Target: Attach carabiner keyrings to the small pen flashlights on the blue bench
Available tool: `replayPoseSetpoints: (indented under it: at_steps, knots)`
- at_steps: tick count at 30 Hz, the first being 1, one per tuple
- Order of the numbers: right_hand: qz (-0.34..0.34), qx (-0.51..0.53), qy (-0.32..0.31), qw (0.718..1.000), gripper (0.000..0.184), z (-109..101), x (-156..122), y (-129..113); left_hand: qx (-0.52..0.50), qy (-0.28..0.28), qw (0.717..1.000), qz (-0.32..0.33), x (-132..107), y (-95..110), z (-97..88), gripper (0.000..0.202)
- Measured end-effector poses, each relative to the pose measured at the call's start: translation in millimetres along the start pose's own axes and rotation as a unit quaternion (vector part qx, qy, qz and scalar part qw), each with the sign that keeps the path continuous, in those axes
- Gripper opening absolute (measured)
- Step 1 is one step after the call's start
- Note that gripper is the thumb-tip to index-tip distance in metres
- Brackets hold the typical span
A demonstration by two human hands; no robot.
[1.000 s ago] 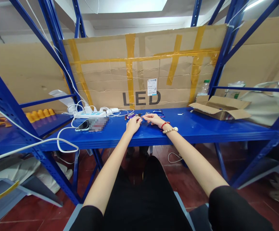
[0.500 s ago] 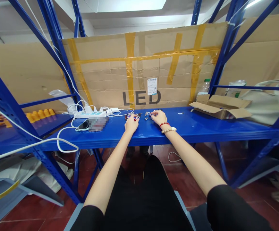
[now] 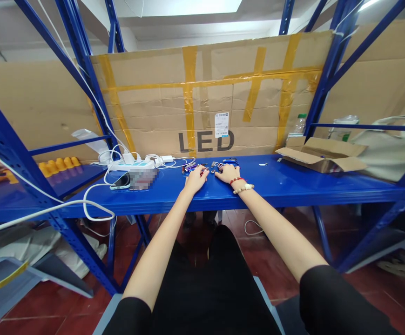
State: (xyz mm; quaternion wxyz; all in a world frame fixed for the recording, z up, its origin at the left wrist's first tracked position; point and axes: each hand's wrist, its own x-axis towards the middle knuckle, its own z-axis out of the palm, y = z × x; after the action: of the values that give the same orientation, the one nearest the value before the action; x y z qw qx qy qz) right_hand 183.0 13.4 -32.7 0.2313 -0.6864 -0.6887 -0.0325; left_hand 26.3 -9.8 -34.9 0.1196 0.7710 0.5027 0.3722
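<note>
My left hand (image 3: 195, 180) rests at the middle of the blue tabletop, fingers bent round a small shiny red piece (image 3: 202, 172) whose kind I cannot make out. Just past it lie several small purple and metallic pieces (image 3: 190, 166). To the right, my right hand (image 3: 228, 174), with a red bracelet and a beaded one at the wrist, has its fingers curled down; what they hold, if anything, is hidden. Small silvery metal parts (image 3: 213, 164) lie between the hands. Beyond my right fingers is a small blue shiny piece (image 3: 231, 161).
To the left are a white power strip (image 3: 129, 165) with tangled cables and a phone (image 3: 120, 181). An open cardboard box (image 3: 323, 153) sits at the right, a green-capped bottle (image 3: 299, 125) behind it. A taped cardboard panel (image 3: 146, 111) closes off the back.
My left hand has shifted slightly right, uncovering more of the purple pieces. My right hand has moved a little down and left, and the blue piece beyond it now shows.
</note>
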Motion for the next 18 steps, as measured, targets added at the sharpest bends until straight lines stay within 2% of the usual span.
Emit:
replayPoseSetpoints:
  at_steps: [6, 11, 18]
  knots:
    - [-0.001, 0.000, 0.025, 1.000, 0.023, -0.9, 1.2, 2.5, 0.001, 0.001, 1.000, -0.007, -0.7, 0.3, 0.4, 0.021]
    - [0.008, 0.021, 0.035, 0.999, 0.020, -0.8, 0.3, 2.8, 0.006, 0.022, 0.999, -0.045, -1.4, 1.5, -2.3, 0.016]
    - [0.069, 0.045, 0.056, 0.995, 0.036, 2.6, 1.9, 7.4, 0.004, 0.033, 0.996, -0.080, -2.4, 1.5, -4.0, 0.013]
